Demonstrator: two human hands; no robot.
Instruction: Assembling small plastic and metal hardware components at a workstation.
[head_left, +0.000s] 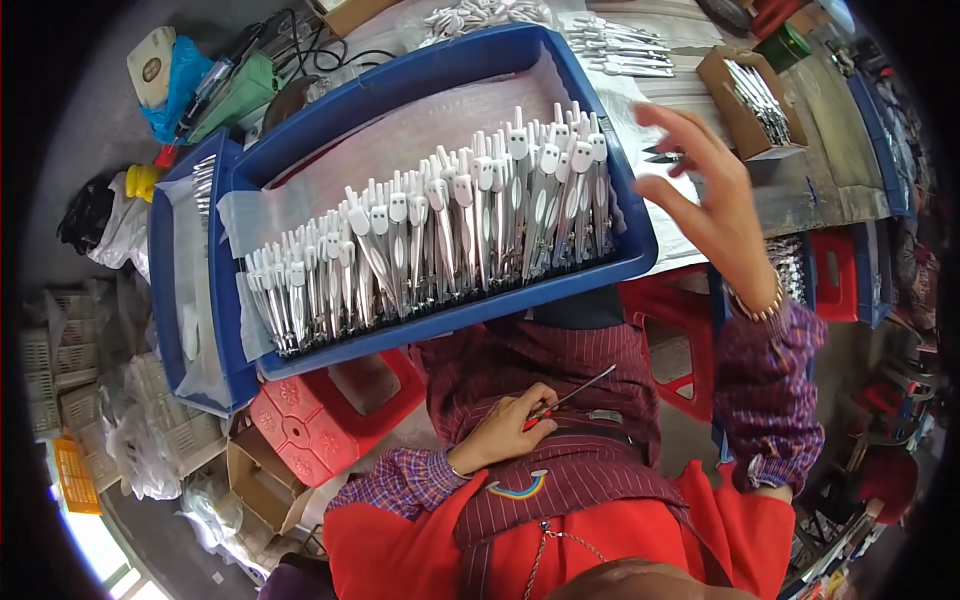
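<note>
Your left hand (pixel 512 424) curls around one screwdriver (pixel 580 390), near; your right hand (pixel 716 195), fingers spread well apart, is just right of one large blue tray (pixel 633 238), farther off, holding dozens of metal tools (pixel 399 208), too packed to count.

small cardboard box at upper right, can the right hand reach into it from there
Probably yes: the right hand is raised near the cardboard box, whose top is open, and nothing visible blocks the way, though depth is hard to judge.

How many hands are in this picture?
2. The left hand is over the apron, holding a red-handled screwdriver; the right hand is up beside the big blue tray. I see no others.
</note>
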